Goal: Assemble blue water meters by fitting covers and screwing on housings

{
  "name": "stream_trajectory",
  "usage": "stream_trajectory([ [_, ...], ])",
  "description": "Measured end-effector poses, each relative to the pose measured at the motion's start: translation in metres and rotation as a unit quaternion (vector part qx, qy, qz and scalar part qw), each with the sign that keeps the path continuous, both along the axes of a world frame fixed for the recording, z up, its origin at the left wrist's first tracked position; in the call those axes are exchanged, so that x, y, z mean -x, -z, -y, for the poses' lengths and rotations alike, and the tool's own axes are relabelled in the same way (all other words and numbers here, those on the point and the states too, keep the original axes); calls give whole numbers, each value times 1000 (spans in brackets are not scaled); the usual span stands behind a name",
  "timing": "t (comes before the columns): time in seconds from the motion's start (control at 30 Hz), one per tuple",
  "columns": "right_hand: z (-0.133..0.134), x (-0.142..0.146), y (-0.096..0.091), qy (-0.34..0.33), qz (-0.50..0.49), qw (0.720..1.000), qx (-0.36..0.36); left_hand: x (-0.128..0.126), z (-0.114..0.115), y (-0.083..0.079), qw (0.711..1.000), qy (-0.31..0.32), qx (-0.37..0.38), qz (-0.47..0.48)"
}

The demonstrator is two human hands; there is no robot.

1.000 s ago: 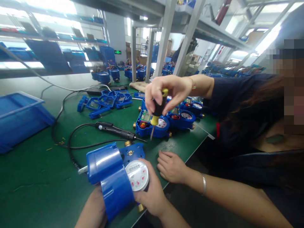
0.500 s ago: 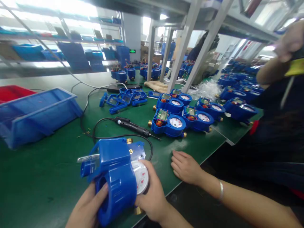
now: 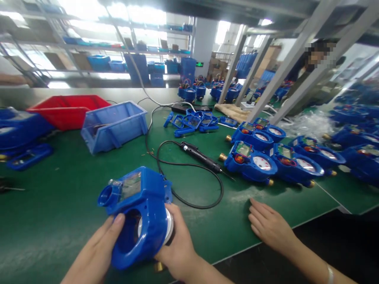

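Observation:
Low in front of me, my left hand [image 3: 96, 248] grips a blue plastic meter cover [image 3: 152, 225] by the rim of its round opening. The cover has a clear window and a small open lid on its left. My right hand [image 3: 180, 246] is closed around a water meter [image 3: 169, 227] just behind the cover, its white dial edge and a brass end showing. Cover and meter overlap; whether they touch, I cannot tell. Beyond them a black electric screwdriver [image 3: 201, 157] lies on the green table with its cable looped.
A co-worker's hand [image 3: 271, 225] rests at the table edge on the right. Several blue water meters [image 3: 262, 161] stand behind it. Loose blue frames [image 3: 191, 121] lie mid-table. Left are a blue bin [image 3: 118, 128], a red bin [image 3: 63, 120] and more blue parts [image 3: 22, 128].
The view has swung left. The cover has tilted and come more in front of the meter, hiding most of its dial. Both hands keep their holds.

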State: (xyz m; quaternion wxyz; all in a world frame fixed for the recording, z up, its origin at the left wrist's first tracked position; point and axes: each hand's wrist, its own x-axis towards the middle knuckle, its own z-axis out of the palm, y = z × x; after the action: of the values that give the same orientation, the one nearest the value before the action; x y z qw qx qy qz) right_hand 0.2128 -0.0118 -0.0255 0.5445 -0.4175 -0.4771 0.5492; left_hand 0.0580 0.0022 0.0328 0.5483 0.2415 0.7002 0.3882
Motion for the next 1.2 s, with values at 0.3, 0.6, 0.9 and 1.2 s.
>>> stream_trajectory([
  [0.3,-2,-26,-4,-139,-92,979,119,-3,0,-2,988,98,-77,-88],
  [0.6,-34,-30,-38,-15,-86,975,203,-14,10,1,966,135,-124,-183],
  [0.9,-57,-14,-46,-70,-113,965,226,-6,4,10,983,82,-137,-94],
  [1.2,-60,-12,-46,-50,-144,952,267,-15,-33,9,972,67,-116,192],
])
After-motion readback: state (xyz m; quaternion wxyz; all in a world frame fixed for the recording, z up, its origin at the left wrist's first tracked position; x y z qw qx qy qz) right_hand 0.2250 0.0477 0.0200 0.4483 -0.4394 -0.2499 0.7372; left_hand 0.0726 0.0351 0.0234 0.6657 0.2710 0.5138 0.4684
